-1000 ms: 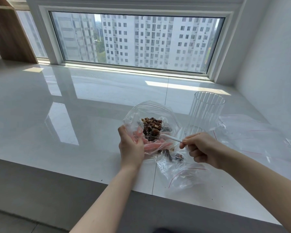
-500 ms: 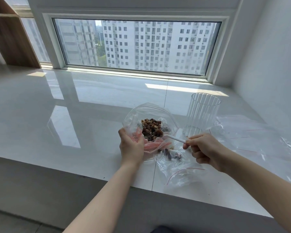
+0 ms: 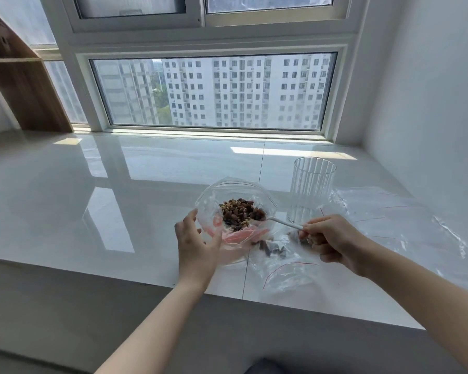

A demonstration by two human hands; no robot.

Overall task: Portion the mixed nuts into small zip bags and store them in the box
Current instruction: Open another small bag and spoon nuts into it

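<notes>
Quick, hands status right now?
Left hand: open, cupping the large clear plastic bag of mixed nuts.
Right hand: grip closed on the white plastic spoon.

The glossy white stone-look sill (image 3: 119,201) mirrors the window. My clear, crinkly plastic bag of brown mixed nuts (image 3: 238,211) shines; at its 3 o'clock I hold a smooth white plastic spoon (image 3: 284,224). A clear ribbed cup (image 3: 312,184) stands at 2 o'clock; a matt wooden shelf (image 3: 19,85) at 10.
</notes>
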